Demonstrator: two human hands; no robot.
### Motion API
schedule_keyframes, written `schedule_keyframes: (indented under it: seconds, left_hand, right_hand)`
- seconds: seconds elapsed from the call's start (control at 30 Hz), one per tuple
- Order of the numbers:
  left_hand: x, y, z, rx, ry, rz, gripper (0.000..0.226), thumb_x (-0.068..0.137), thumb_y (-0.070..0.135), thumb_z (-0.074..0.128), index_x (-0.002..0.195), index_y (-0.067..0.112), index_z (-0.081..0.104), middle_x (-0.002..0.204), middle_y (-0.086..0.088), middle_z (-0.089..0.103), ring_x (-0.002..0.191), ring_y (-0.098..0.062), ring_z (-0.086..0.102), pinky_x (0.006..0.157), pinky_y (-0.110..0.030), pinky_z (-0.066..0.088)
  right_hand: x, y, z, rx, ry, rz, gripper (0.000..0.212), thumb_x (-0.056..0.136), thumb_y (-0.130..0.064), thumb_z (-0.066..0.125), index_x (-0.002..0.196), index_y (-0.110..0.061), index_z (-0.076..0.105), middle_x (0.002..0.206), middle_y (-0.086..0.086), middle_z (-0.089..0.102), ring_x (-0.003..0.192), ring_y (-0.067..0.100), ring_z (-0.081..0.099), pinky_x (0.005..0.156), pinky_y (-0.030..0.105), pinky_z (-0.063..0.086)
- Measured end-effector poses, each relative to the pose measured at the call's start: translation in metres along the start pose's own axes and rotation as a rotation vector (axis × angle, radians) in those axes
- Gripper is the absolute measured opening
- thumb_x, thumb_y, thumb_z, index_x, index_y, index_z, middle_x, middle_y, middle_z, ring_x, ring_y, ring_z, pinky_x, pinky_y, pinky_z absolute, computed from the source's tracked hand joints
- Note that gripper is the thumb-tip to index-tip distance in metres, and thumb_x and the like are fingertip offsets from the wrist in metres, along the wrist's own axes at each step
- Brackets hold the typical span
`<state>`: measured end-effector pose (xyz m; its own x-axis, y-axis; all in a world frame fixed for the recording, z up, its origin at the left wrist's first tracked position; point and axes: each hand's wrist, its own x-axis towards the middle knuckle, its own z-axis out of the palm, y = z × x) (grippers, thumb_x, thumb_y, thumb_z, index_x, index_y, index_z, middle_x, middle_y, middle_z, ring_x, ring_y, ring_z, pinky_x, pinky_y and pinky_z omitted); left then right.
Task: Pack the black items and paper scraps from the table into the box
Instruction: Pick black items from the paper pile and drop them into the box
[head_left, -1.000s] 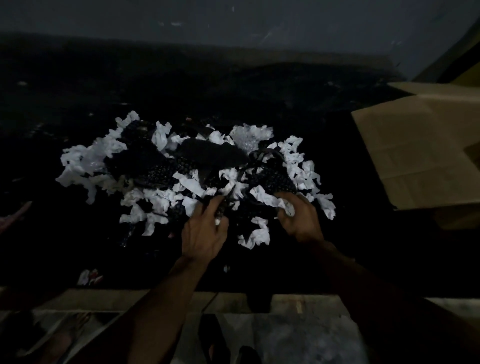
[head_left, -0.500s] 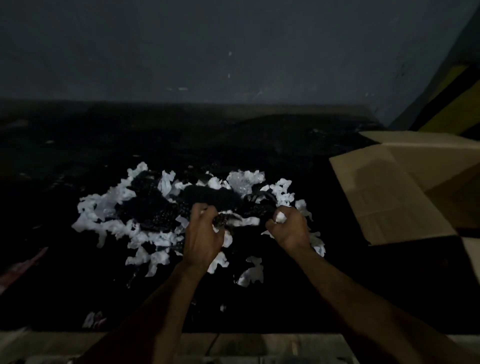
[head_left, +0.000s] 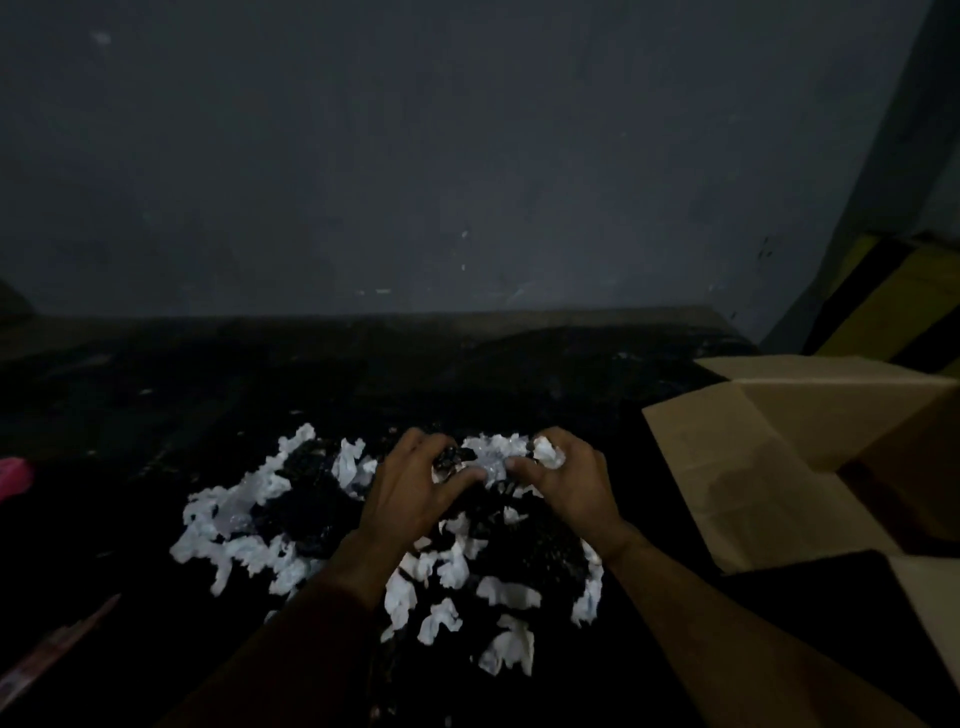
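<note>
Head view, dim light. The left hand (head_left: 410, 488) and right hand (head_left: 571, 483) meet side by side over the far part of a mixed heap on the dark table (head_left: 156, 405). The left hand's fingers are curled down and its thumb reaches toward the other hand; it grips a clump of the black items (head_left: 306, 499) at the top of the heap. The right hand's fingers are likewise curled, pinching a crumpled white piece of the paper scraps (head_left: 234, 540) near its knuckles, with black material gathered under the palm. Whether the gripped clump is off the table surface cannot be told. The rest of the heap lies spread on the table below and to the left of the hands, white scraps scattered among and around the black items, some between the two forearms. The box (head_left: 779, 452), brown cardboard with its flaps open, stands at the right edge of the table, near the right hand but apart from it. A grey wall (head_left: 467, 156) rises behind the table. A pink object (head_left: 13, 475) shows at the left border; a yellow-and-black striped surface (head_left: 893, 306) lies beyond the box.
</note>
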<state>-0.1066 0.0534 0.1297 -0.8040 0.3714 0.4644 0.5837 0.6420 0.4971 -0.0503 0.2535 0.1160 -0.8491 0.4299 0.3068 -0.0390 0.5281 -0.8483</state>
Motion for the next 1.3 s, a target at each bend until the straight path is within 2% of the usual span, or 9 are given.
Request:
schedule_keyframes:
  seconds: [0.13, 0.37, 0.53, 0.7, 0.77, 0.87, 1.03, 1.17, 1.3]
  left_hand:
    - [0.029, 0.006, -0.02, -0.021, 0.085, 0.131, 0.063, 0.067, 0.074, 0.058, 0.102, 0.024, 0.069, 0.094, 0.004, 0.06, 0.085, -0.01, 0.061, 0.075, -0.02, 0.045]
    - [0.077, 0.034, -0.042, -0.127, 0.144, 0.292, 0.061, 0.068, 0.067, 0.07, 0.11, 0.023, 0.067, 0.097, 0.007, 0.059, 0.087, -0.002, 0.056, 0.08, -0.013, 0.041]
    - [0.099, 0.068, -0.031, -0.215, 0.138, 0.402, 0.044, 0.071, 0.044, 0.08, 0.104, 0.02, 0.066, 0.096, 0.005, 0.06, 0.086, -0.005, 0.058, 0.075, -0.013, 0.042]
    - [0.116, 0.117, -0.003, -0.384, 0.154, 0.502, 0.04, 0.074, 0.05, 0.066, 0.096, 0.016, 0.066, 0.089, 0.002, 0.062, 0.078, -0.002, 0.055, 0.073, -0.005, 0.038]
    - [0.121, 0.142, 0.01, -0.427, 0.159, 0.533, 0.038, 0.074, 0.049, 0.064, 0.094, 0.017, 0.064, 0.087, 0.001, 0.062, 0.077, -0.003, 0.055, 0.071, -0.009, 0.04]
    - [0.126, 0.184, 0.031, -0.459, 0.15, 0.589, 0.037, 0.073, 0.047, 0.063, 0.095, 0.017, 0.063, 0.089, 0.0, 0.062, 0.078, -0.008, 0.056, 0.07, -0.014, 0.041]
    - [0.122, 0.262, 0.072, -0.494, 0.13, 0.677, 0.038, 0.073, 0.045, 0.061, 0.097, 0.016, 0.061, 0.09, 0.003, 0.057, 0.077, -0.002, 0.048, 0.068, -0.014, 0.039]
    - [0.114, 0.326, 0.114, -0.509, 0.12, 0.711, 0.039, 0.073, 0.045, 0.06, 0.1, 0.016, 0.06, 0.092, 0.001, 0.058, 0.077, -0.009, 0.053, 0.065, -0.011, 0.039]
    - [0.104, 0.388, 0.158, -0.508, 0.11, 0.694, 0.039, 0.074, 0.046, 0.058, 0.098, 0.015, 0.061, 0.09, -0.001, 0.059, 0.076, -0.013, 0.056, 0.063, -0.02, 0.045]
  right_hand:
    - [0.021, -0.027, -0.015, -0.063, 0.053, -0.112, 0.041, 0.065, -0.044, 0.085, 0.094, -0.019, 0.071, 0.09, -0.001, 0.071, 0.087, 0.012, 0.065, 0.08, 0.03, 0.053]
    - [0.041, -0.07, -0.056, -0.183, 0.107, -0.184, 0.059, 0.069, -0.048, 0.082, 0.12, -0.025, 0.065, 0.109, -0.003, 0.063, 0.099, 0.007, 0.058, 0.091, 0.025, 0.049]
    - [0.036, -0.079, -0.097, -0.22, 0.247, -0.159, 0.049, 0.071, -0.048, 0.08, 0.11, -0.02, 0.066, 0.1, -0.005, 0.062, 0.094, 0.011, 0.06, 0.084, 0.027, 0.051]
    - [0.026, -0.07, -0.152, -0.297, 0.397, -0.184, 0.037, 0.074, -0.049, 0.077, 0.091, -0.018, 0.064, 0.085, -0.004, 0.065, 0.078, 0.011, 0.06, 0.067, 0.026, 0.049]
    - [0.02, -0.066, -0.177, -0.313, 0.436, -0.194, 0.033, 0.077, -0.048, 0.075, 0.089, -0.02, 0.064, 0.083, -0.006, 0.065, 0.075, 0.006, 0.059, 0.063, 0.023, 0.049]
    - [0.01, -0.057, -0.215, -0.322, 0.504, -0.196, 0.022, 0.08, -0.04, 0.074, 0.081, -0.023, 0.061, 0.074, -0.01, 0.061, 0.069, 0.003, 0.057, 0.054, 0.011, 0.039]
    - [-0.003, -0.034, -0.286, -0.39, 0.595, -0.217, 0.023, 0.08, -0.038, 0.073, 0.082, -0.033, 0.051, 0.074, -0.017, 0.052, 0.069, 0.0, 0.051, 0.057, 0.013, 0.032]
    - [-0.007, -0.002, -0.352, -0.435, 0.588, -0.213, 0.028, 0.081, -0.037, 0.073, 0.075, -0.022, 0.051, 0.069, -0.01, 0.051, 0.063, 0.005, 0.048, 0.056, 0.021, 0.033]
    - [-0.011, 0.032, -0.419, -0.432, 0.559, -0.199, 0.024, 0.08, -0.039, 0.074, 0.081, -0.023, 0.056, 0.075, -0.01, 0.056, 0.068, 0.002, 0.052, 0.056, 0.013, 0.033]
